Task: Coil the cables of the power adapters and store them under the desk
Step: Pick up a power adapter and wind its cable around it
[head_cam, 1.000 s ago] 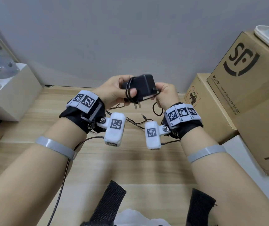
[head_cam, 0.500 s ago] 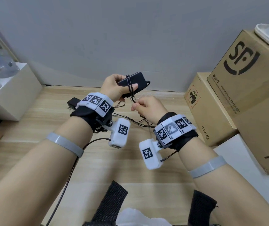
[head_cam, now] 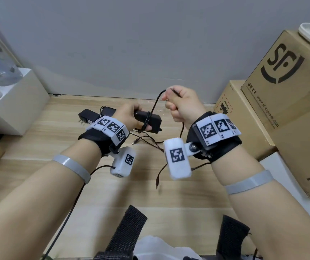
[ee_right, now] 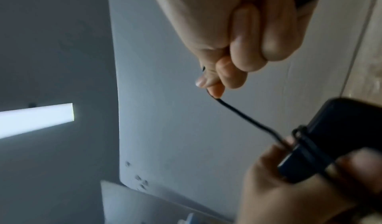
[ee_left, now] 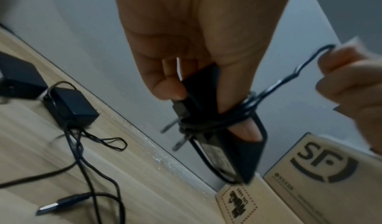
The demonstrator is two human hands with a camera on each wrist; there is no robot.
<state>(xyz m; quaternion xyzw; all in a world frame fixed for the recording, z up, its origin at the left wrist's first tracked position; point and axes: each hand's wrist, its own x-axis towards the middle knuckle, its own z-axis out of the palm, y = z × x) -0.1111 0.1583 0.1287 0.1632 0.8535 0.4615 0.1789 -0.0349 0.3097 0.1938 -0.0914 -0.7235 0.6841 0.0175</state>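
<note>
Gripping fingers [ee_left: 165, 87]: adapter [head_cam: 151, 121] left, cable [head_cam: 155, 104] right

Your left hand [head_cam: 129, 114] grips a black power adapter [head_cam: 150, 121] above the wooden floor [head_cam: 75, 147], several turns of its thin black cable [head_cam: 155, 104] looped round the body. Your right hand [head_cam: 183, 106], raised higher and to the right, pinches the same cable in a closed fist, the slack trailing down past your wrist to a barrel plug [head_cam: 157, 182]. Two more adapters [head_cam: 88, 116] lie on the floor behind your left wrist, near a white box [head_cam: 15, 102]. Stacked cardboard cartons [head_cam: 289, 91] stand at right against the grey wall [head_cam: 131, 44].
</note>
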